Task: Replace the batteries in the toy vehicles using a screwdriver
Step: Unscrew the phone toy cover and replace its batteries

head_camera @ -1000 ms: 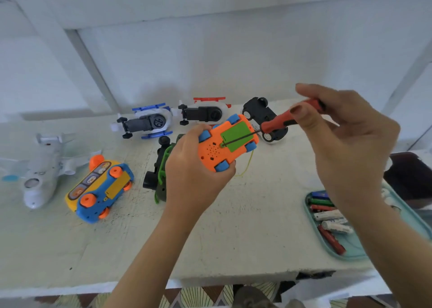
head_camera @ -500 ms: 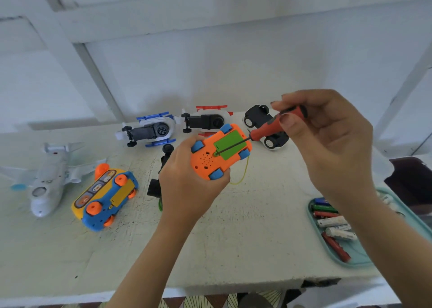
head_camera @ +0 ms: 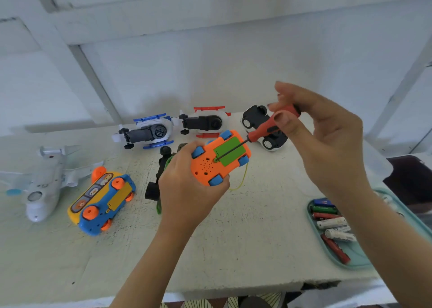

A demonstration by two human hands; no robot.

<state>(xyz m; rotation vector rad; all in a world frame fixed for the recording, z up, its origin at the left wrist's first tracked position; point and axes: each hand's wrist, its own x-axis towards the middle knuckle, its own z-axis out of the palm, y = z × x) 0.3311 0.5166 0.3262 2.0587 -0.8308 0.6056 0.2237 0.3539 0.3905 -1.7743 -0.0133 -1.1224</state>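
A pale table (head_camera: 257, 237) lies under both hands. Well out to the left of the left fingers rests a white toy aeroplane (head_camera: 44, 186). Nearer those fingers, still to their left, a blue and yellow toy bus (head_camera: 102, 202) lies wheels up. Below the right fingers, beside that wrist, a teal tray (head_camera: 360, 262) holds a row of batteries (head_camera: 332, 223). Beyond the left fingertips sit a blue and white toy vehicle (head_camera: 147, 132) and a red and white toy vehicle (head_camera: 205, 122), both underside up. A black and white toy car (head_camera: 271, 141) lies just behind the right thumb, and a dark toy vehicle (head_camera: 152, 190) is mostly hidden behind the left knuckles.

The left hand (head_camera: 184, 190) is curled round an orange toy car (head_camera: 205, 167), held above the table underside up, with the thumb by one blue wheel and the fingertips under the opposite side. The right hand (head_camera: 327, 139) pinches the red handle of the screwdriver (head_camera: 268, 130) between thumb and fingertips; the forefinger is blurred. The shaft slants down-left from those fingertips across the car's green battery cover (head_camera: 230, 151), and its tip meets the cover's edge on the side toward the left thumb. A yellow string (head_camera: 243, 179) hangs from the car, just right of the left fingertips.
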